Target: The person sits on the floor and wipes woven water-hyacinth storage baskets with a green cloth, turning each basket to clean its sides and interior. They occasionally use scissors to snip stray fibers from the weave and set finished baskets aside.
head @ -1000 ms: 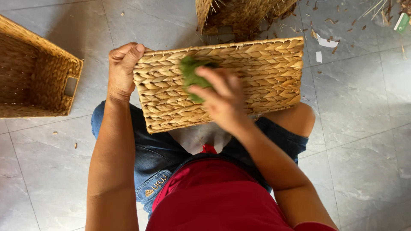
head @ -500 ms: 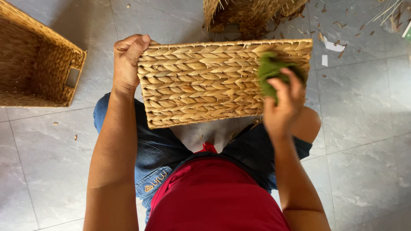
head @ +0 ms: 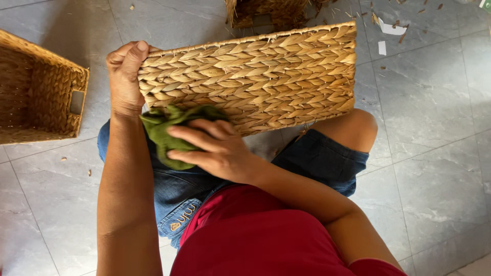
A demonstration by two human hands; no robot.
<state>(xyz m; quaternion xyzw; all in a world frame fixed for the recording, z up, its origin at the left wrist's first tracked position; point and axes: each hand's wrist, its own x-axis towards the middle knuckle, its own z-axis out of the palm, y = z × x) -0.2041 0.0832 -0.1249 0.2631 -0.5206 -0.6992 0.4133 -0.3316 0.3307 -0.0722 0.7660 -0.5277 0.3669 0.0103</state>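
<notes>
**Green cloth pressed to the near left corner of a woven basket**

The right hand (head: 217, 151) lies palm down over a bunched green cloth (head: 166, 133), fingers spread and curled over it, pressing it against the near edge of the basket (head: 255, 76) at its left corner. Part of the cloth hangs off the edge over the lap. The left hand (head: 124, 76) grips the basket's left end, fingers wrapped over the far corner, thumb side along the short edge, holding it firm.

The basket is a rectangular piece of plaited straw-coloured fibre. It rests across the person's knees with a broad flat face turned up and its long side running left to right. Whether that face is its bottom or a side cannot be told. Its right end juts past the bare right knee (head: 358, 128).

The person sits low, in blue denim shorts (head: 179, 189) and a red top (head: 255, 240), over a grey tiled floor (head: 434, 153).

To the left, well apart, an open basket (head: 46, 97) of the same weave stands on the floor, with a cut-out handle in its near wall. Beyond the held basket, at the top edge, a third woven piece (head: 271, 13) shows in part. Bits of straw and scraps of white paper (head: 391, 28) lie scattered on the tiles at upper right.
</notes>
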